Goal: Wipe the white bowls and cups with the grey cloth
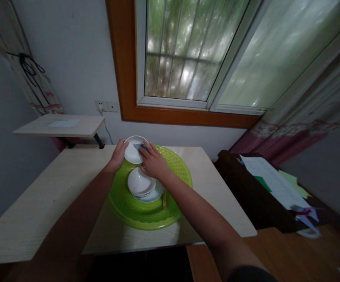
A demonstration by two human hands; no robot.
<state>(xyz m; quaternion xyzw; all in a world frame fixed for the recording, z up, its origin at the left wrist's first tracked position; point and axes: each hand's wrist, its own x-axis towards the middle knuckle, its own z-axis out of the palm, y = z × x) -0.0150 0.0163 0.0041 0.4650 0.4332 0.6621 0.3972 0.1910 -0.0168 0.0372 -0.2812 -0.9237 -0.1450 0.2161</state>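
In the head view, my left hand point(117, 156) pinches the rim of a shallow white dish point(131, 153), tilted up over the far part of the green tray point(149, 226). My right hand point(156, 164) lays its fingers against a grey-green cloth point(139, 147) on the dish's inner face — whether my thumb pinches the cloth, I cannot tell. I judge this to be cloth work on the dish's inside. Below, stacked white bowls point(140, 182) rest on a white plate point(157, 193) in the tray. The next move, I judge, calls for a firm rim pinch and light, even finger pressure — with clearance above the stack, lest the dish knock it.
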